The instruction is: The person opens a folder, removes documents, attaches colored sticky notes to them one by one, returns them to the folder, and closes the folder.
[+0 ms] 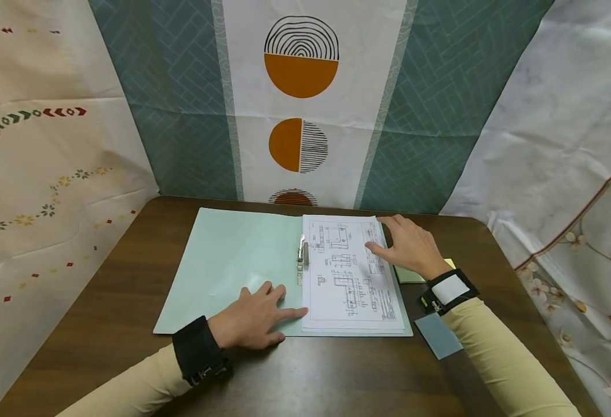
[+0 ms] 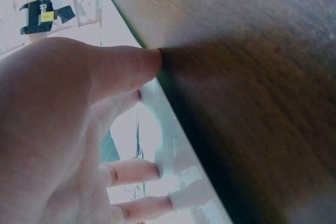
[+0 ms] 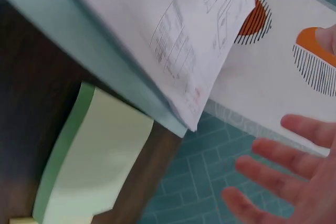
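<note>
A pale green folder (image 1: 242,249) lies spread flat on the dark wooden table. On its right half sits a stack of papers (image 1: 326,295) printed with technical drawings, its left edge at a metal lever clip (image 1: 302,258). My left hand (image 1: 255,317) rests on the folder's lower edge with fingers spread, the index fingertip at the papers' left edge and the thumb by the table. Over the papers' upper right corner is my right hand (image 1: 412,246), fingers extended and thumb apart. In the right wrist view, its fingers (image 3: 278,182) show a gap from the paper corner.
A green-edged pad of pale notes (image 3: 100,156) lies on the table right of the folder, partly under my right wrist in the head view. Nearer me is a blue-grey rectangular pad (image 1: 439,336). Patterned cloth (image 1: 315,110) hangs behind the table's far edge.
</note>
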`<state>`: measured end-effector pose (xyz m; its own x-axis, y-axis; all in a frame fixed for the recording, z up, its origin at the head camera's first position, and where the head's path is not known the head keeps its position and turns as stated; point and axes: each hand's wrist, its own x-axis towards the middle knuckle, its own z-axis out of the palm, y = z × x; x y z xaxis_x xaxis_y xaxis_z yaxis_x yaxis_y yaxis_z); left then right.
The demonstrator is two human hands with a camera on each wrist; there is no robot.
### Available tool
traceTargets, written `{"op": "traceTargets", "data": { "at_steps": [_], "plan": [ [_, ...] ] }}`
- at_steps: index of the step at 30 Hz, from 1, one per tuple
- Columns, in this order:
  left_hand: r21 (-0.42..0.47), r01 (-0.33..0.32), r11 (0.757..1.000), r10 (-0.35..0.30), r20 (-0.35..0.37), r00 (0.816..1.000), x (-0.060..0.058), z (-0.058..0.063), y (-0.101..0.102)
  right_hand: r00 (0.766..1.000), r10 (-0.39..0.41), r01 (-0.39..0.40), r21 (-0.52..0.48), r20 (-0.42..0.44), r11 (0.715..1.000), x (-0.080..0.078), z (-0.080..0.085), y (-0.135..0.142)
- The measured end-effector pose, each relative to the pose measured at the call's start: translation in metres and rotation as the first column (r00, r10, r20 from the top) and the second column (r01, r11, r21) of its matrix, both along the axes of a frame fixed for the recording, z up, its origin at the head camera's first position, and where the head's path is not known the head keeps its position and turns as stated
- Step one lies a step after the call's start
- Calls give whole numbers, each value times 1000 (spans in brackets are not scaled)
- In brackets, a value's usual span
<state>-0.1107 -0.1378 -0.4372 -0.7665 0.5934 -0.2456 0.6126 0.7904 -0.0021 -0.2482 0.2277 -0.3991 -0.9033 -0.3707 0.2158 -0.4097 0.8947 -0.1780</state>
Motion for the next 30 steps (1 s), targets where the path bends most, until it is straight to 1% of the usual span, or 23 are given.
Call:
{"op": "traceTargets", "data": {
  "at_steps": [3,5,7,9,13,17,22,30],
  "plan": [
    [-12,-7,1000,7,4,1000,0,0,1,996,-37,44,-73,86,996,2,0,-2],
    [-15,-7,1000,7,2,1000,0,0,1,985,-60,80,-123,162,989,4,1,-3],
    [-14,-5,1000,5,0,1000,0,0,1,966,-81,124,-164,245,979,5,3,-4],
    [-12,0,1000,0,-4,1000,0,0,1,942,-98,168,-198,321,966,6,4,-4],
    [-5,5,1000,-5,-5,1000,0,1,0,897,-121,234,-223,426,946,5,5,-5],
    [4,1,1000,-1,2,1000,0,2,1,867,-121,252,-215,484,944,5,5,-5],
    [3,6,1000,-6,-5,1000,1,4,2,836,-106,264,-226,538,938,6,1,-4],
    [-8,6,1000,-6,-6,1000,2,6,2,804,-95,287,-243,587,927,5,-8,-4]
  ]
}}
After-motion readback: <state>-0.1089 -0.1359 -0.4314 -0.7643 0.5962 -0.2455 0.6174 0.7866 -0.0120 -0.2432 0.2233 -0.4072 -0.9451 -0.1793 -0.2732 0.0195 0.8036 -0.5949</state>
